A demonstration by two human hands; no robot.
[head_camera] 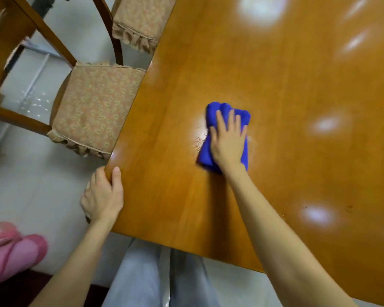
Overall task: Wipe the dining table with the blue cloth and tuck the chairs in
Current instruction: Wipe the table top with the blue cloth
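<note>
A home dining room: a glossy wooden dining table (275, 85) lies under both hands. Beyond the left hand (102, 196), two wooden chairs with frilled floral seat cushions (93, 107) stand on a pale tiled floor (31, 173)

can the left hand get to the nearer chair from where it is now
Probably yes. The left hand grips the table corner, and the nearer chair sits just past that corner on the same side, seat partly sticking out. Nothing lies between them, and the right hand presses the blue cloth elsewhere.
</note>
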